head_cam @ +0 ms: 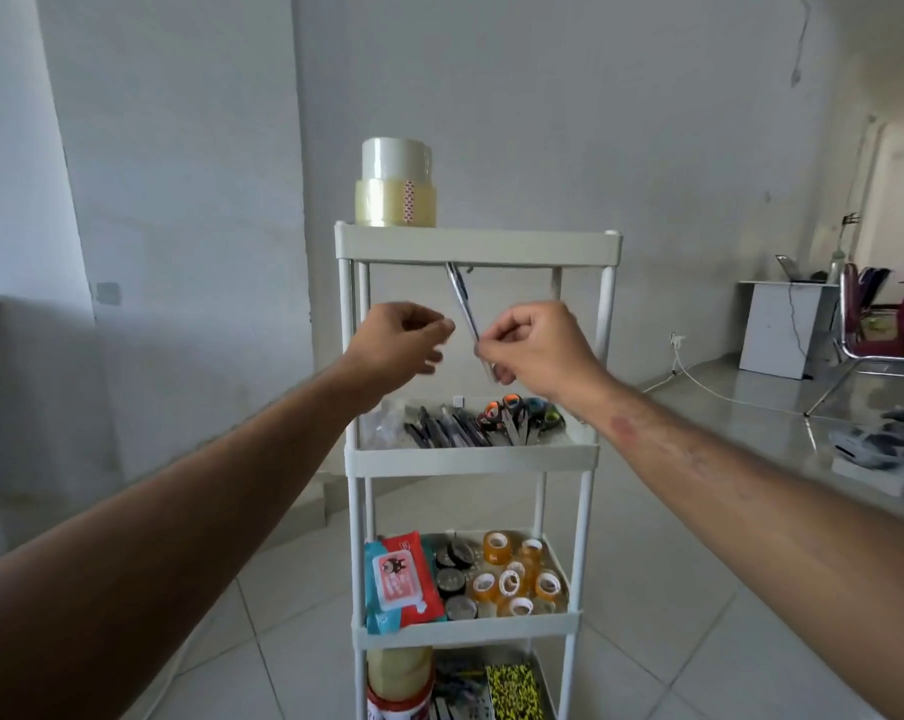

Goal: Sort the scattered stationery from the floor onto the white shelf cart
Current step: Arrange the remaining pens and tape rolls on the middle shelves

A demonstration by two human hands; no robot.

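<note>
no brand or word reads clearly anywhere here; the nearest thing to a label is the red and white patterned strip on the lower of the two clear packing tape rolls (pixel 395 187) stacked on the top tier of the white shelf cart (pixel 478 246), and the cartoon face on the pink wet wipes pack (pixel 405 576), whose print is too small for you to make out.

your right hand (pixel 538 350) pinches a pen (pixel 465 309) between thumb and fingertips, the other fingers curled in. the pen is slim, silvery grey with a darker clip end, tilted with its top leaning left toward the underside of the top tier, in front of the open space above the second tier. your left hand (pixel 400 345) hovers just beside it with fingers loosely curled, gripping nothing you can see, and not touching the pen.

on the second tier lie dark pens (pixel 444 433) and scissors (pixel 522 413) with orange, blue and green handles. the third tier carries small amber tape rolls (pixel 512 579) and black tape rolls (pixel 452 574) beside the wipes. the bottom tier shows more large tape rolls (pixel 400 672) and a yellow and black patterned pack (pixel 514 691).
</note>
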